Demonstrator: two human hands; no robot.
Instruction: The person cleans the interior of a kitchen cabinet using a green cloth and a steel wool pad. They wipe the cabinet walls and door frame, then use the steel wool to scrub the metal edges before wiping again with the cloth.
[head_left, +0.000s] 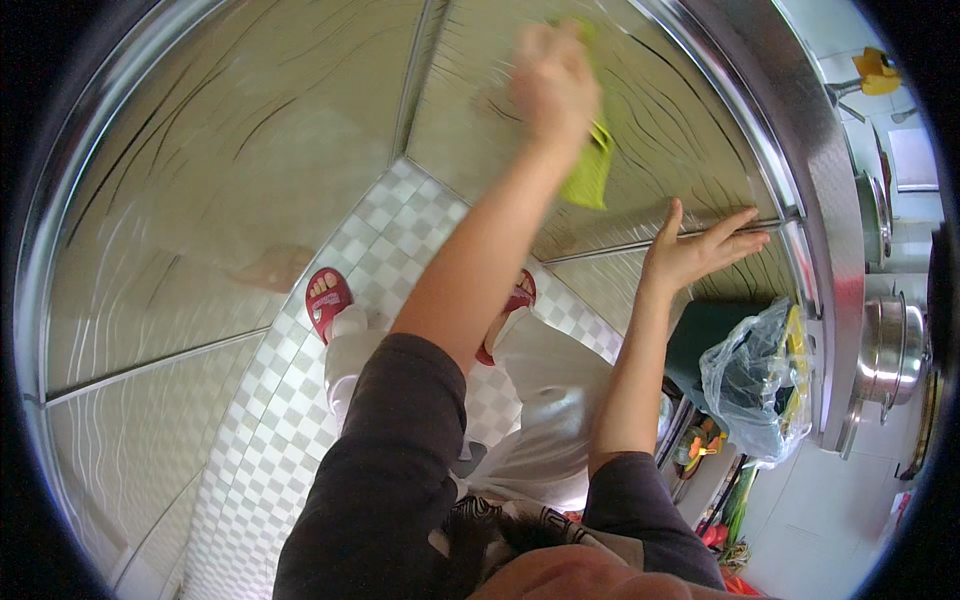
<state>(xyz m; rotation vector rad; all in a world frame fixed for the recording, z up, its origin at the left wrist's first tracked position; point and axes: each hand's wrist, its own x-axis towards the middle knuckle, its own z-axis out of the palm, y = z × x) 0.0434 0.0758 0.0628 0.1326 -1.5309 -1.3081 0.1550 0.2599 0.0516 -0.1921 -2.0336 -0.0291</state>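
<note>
My left hand, blurred, grips a lime-green cloth against a glossy beige cabinet door with a wavy line pattern. Part of the cloth hangs below the fingers; the rest is partly hidden behind the hand. To the right, my right hand has its fingers spread and holds nothing. It lies against the cabinet front by the metal strip between two panels, close under the counter's edge.
A dark green bin with a clear plastic bag stands at the right. Above it runs the metal counter edge, with a steel pot on the counter. More patterned panels rise at left. The floor is checkered tile.
</note>
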